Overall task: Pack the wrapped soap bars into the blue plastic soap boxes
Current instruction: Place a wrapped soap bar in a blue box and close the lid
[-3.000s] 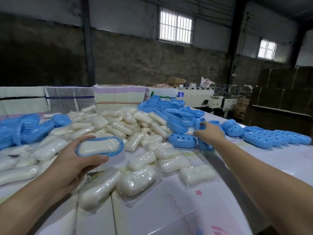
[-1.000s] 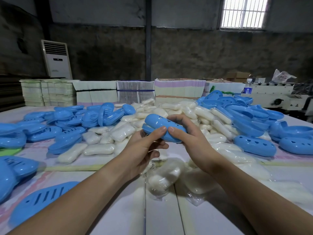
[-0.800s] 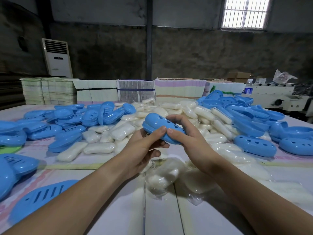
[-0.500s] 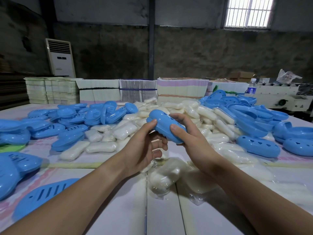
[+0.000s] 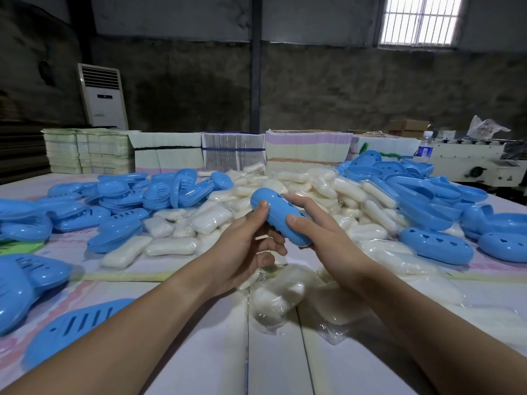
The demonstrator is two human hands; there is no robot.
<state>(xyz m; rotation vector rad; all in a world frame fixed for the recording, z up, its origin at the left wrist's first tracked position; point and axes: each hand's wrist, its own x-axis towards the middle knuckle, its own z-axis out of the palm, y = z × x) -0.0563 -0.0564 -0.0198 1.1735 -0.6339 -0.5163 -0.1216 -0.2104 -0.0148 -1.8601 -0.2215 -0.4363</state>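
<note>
One closed blue soap box (image 5: 279, 216), tilted steeper than half a second earlier, was gripped above the soap pile (image 5: 299, 189) by left hand (image 5: 242, 249) and right hand (image 5: 322, 238), fingers (image 5: 295, 220) curled round it, seemingly packed.

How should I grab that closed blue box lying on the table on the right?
Probably from above, fingers across the narrow middle of the closed blue box. It lies flat with long rounded sides, nothing on top, and its ends curve away, so they would slip.
</note>
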